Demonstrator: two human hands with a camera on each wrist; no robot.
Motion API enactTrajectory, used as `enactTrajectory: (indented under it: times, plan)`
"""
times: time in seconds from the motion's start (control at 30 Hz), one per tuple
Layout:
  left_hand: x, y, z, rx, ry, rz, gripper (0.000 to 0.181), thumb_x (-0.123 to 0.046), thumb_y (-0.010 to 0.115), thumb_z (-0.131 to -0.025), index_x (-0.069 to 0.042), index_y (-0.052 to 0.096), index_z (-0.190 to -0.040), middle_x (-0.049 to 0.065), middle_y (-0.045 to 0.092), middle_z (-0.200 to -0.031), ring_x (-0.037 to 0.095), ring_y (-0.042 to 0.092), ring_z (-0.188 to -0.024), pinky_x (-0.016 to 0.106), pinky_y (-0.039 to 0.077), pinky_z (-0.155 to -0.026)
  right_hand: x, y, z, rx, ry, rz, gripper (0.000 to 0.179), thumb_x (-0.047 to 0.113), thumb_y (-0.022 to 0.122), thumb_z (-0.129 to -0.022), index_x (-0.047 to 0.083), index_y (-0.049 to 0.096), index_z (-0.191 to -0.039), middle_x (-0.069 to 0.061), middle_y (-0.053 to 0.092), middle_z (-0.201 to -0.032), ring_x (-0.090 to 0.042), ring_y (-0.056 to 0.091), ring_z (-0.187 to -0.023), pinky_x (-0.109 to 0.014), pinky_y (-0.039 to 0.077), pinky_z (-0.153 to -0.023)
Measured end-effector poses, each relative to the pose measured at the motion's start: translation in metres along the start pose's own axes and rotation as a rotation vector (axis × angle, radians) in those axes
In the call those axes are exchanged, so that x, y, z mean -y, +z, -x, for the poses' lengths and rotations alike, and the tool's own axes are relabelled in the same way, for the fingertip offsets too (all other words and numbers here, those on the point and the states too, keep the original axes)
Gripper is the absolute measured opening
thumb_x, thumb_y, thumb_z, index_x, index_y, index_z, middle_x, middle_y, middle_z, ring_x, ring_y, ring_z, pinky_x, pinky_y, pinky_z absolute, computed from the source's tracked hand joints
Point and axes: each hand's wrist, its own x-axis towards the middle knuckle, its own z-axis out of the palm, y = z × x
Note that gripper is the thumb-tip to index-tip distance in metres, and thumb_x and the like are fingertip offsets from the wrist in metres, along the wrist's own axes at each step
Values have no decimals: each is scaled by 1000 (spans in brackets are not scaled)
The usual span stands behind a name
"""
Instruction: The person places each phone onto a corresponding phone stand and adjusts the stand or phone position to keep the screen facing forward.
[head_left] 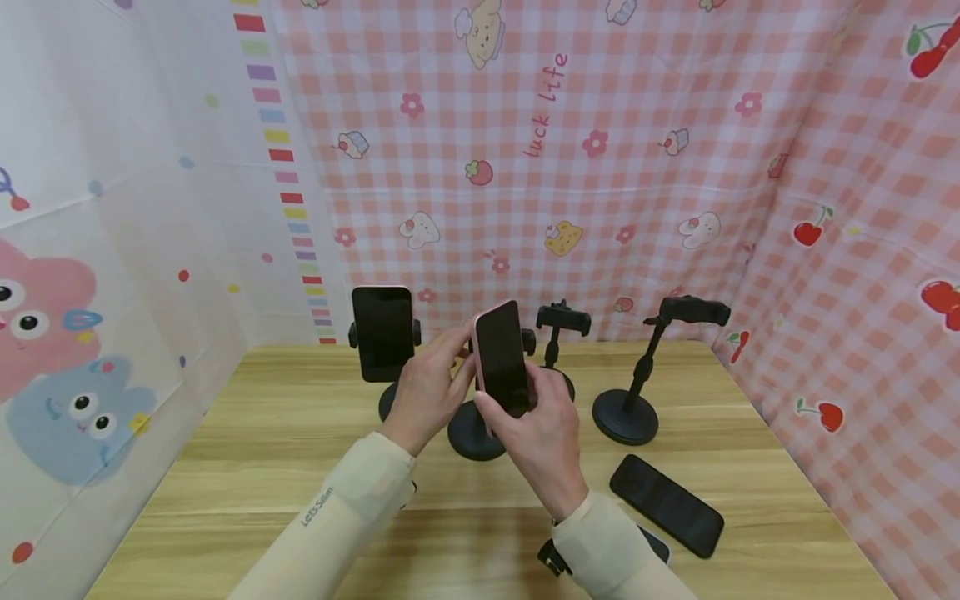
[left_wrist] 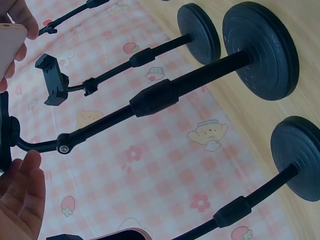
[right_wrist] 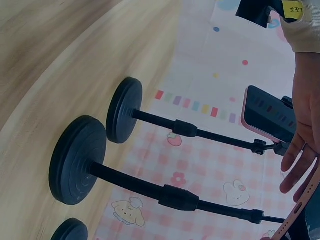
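Note:
My right hand (head_left: pixel 546 425) holds a pink-edged phone (head_left: pixel 502 358), its dark screen facing me, in front of the middle phone stand (head_left: pixel 477 433). In the left wrist view, that stand's dark clamp (left_wrist: pixel 5 137) is beside the fingertips of my left hand (left_wrist: pixel 22 197). The head view places my left hand (head_left: pixel 433 383) at the phone's left edge. Its fingers (right_wrist: pixel 300 167) look extended and slightly spread in the right wrist view. My right hand (left_wrist: pixel 22 17) grips the phone (left_wrist: pixel 9 44) at the upper left of the left wrist view.
Another phone (head_left: pixel 383 333) sits upright in the left stand. Further stands rise behind (head_left: pixel 562 321) and at the right (head_left: pixel 626 415). A black phone (head_left: pixel 667 505) lies on the wooden table (head_left: pixel 255 467), near another phone (head_left: pixel 656 543) partly under my right sleeve. Patterned curtains (head_left: pixel 652 200) surround the table.

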Motion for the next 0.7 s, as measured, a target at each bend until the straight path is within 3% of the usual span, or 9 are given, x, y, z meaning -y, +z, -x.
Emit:
enactTrajectory:
  times: [0.33,0.7]
  plan:
    - [1,0,-2,10,12,47,32,-12,66,-96,-11,63,-128,6,68,-117,19,66,-93,35,56,-80,-1,5,-7,-23,45,-7,66,54,78,-80,10,62,-126,-5,57,-106,-20,53,-92,-39,46,-77]
    - [-2,-1,-7,49,30,79,23,-13,69,-94,-10,67,-117,4,68,-109,17,65,-92,33,56,-80,-6,12,-11,-114,72,-64,69,52,79,-79,7,60,-127,-7,55,-109,-22,51,-91,-36,44,-76]
